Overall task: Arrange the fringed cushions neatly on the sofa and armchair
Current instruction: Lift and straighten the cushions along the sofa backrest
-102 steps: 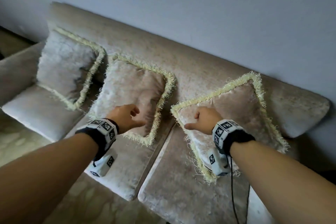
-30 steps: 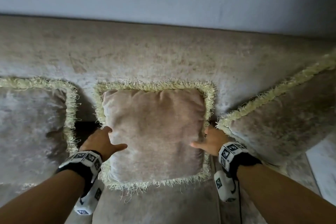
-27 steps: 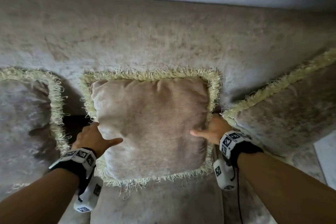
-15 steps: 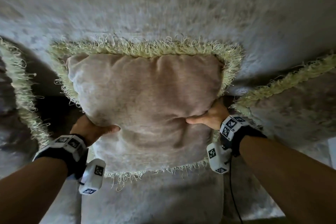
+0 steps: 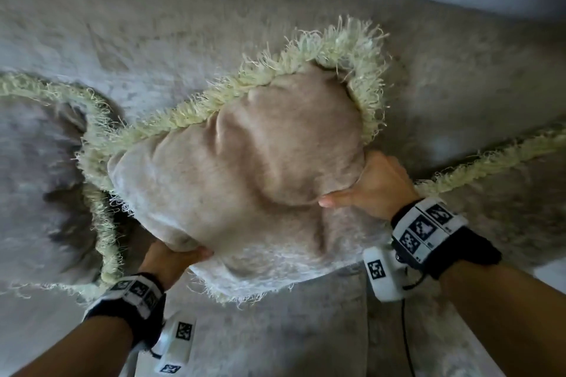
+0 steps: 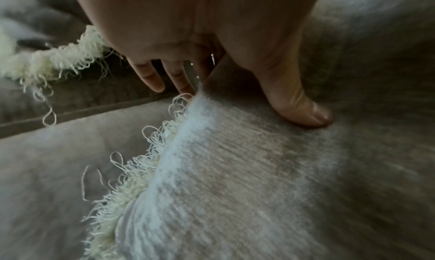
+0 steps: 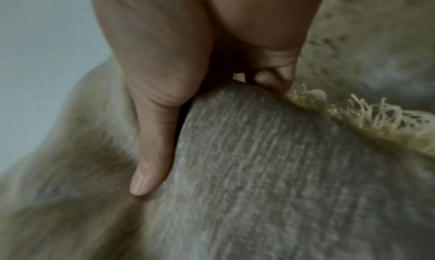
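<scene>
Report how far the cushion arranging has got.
Done: nothing clearly finished. In hand: the middle cushion, tilted and gripped by left hand and right hand. Left: setting it straight against the sofa back; neighbouring cushions are only partly visible; the armchair is out of view.

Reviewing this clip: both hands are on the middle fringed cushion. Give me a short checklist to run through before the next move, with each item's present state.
1. Left hand grips the middle cushion: ok, thumb on the front face, fingers behind the edge in the left wrist view.
2. Right hand grips it: ok, thumb pressed into the front, fingers round the side.
3. Cushion sitting square: not ok, it is tilted, one corner up to the right, and dented.
4. Clear of the left cushion: not ok, their fringes overlap in the head view.
5. Clear of the right cushion: cannot tell, the right hand hides the gap.
6. Cushion resting on the sofa seat: cannot tell.
</scene>
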